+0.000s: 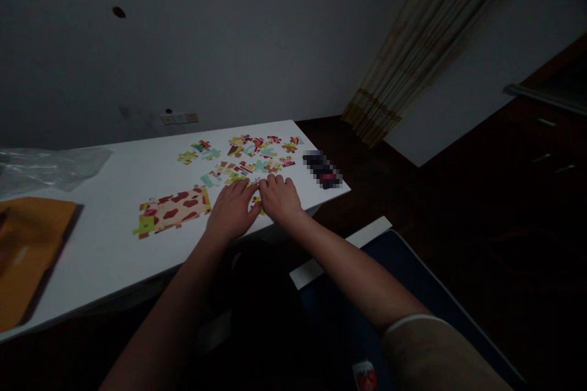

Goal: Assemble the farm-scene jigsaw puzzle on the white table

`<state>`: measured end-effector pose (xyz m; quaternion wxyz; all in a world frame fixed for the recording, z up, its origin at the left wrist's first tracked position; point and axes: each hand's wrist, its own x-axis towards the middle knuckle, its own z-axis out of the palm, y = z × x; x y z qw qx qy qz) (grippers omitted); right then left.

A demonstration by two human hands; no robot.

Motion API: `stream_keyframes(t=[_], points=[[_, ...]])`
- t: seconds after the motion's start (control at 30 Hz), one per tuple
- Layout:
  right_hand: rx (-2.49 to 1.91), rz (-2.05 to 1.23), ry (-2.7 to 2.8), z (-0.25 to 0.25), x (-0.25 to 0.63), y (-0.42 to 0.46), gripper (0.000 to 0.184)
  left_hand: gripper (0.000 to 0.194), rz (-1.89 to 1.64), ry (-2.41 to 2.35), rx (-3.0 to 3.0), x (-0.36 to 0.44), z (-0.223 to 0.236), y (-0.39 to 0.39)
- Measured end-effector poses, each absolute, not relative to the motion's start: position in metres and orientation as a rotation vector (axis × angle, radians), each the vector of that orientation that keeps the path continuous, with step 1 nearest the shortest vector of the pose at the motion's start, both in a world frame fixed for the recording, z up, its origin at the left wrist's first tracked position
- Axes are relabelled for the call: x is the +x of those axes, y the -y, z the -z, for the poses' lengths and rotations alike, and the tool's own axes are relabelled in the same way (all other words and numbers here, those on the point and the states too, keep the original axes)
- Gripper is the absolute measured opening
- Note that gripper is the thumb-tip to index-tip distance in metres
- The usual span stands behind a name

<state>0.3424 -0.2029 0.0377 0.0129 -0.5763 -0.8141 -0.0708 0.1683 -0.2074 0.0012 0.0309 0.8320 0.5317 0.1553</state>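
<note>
My left hand point(233, 209) lies low over the white table, fingers stretched forward and thumb spread to the right. Beside it, nearly touching, my right hand point(280, 199) is closed with bent fingers on a puzzle piece point(255, 182), mostly hidden at the fingertips. Between the hands a green and brown puzzle piece point(257, 205) shows. Left of them is a joined puzzle section point(177, 211), cream with brown patches and a green corner. Loose puzzle pieces point(261, 166) in green, red and pale blue are scattered beyond my fingers.
The white table point(110, 244) stands near a grey wall. At its left are clear plastic wrapping point(50, 168) and an orange-yellow envelope-like packet point(34, 256). A blurred dark object point(322, 169) is at the right end. A blue padded surface point(389, 275) is below right.
</note>
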Motion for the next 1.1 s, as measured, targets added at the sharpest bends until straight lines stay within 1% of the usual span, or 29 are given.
stream_keyframes(t=[0.17, 0.3, 0.37, 0.47, 0.53, 0.67, 0.73, 0.83, 1.1], points=[[-1.765, 0.214, 2.520, -0.037, 0.342, 0.204, 0.027, 0.057, -0.487, -1.642, 2.530, 0.169, -0.003, 0.210], [-1.742, 0.165, 2.409, -0.025, 0.352, 0.202, 0.024, 0.055, -0.510, -1.639, 2.495, 0.170, -0.005, 0.214], [-1.677, 0.034, 2.241, -0.014, 0.365, 0.198, 0.025, 0.054, -0.518, -1.638, 2.479, 0.170, -0.006, 0.216], [-1.544, -0.176, 1.714, 0.001, 0.391, 0.192, 0.036, 0.054, -0.521, -1.636, 2.459, 0.171, -0.008, 0.218], [-1.456, -0.273, 1.505, 0.007, 0.407, 0.190, 0.037, 0.055, -0.517, -1.642, 2.449, 0.171, -0.009, 0.219], [-1.400, -0.516, 1.539, 0.008, 0.420, 0.194, 0.034, 0.055, -0.547, -1.640, 2.443, 0.171, -0.004, 0.219], [-1.403, -0.587, 1.593, 0.008, 0.420, 0.198, 0.034, 0.054, -0.583, -1.626, 2.452, 0.170, -0.002, 0.218], [-1.403, -0.610, 1.581, 0.008, 0.418, 0.200, 0.033, 0.051, -0.644, -1.600, 2.475, 0.169, 0.000, 0.217], [-1.354, -0.692, 1.306, 0.012, 0.424, 0.198, 0.032, 0.048, -0.704, -1.572, 2.480, 0.168, 0.002, 0.216]])
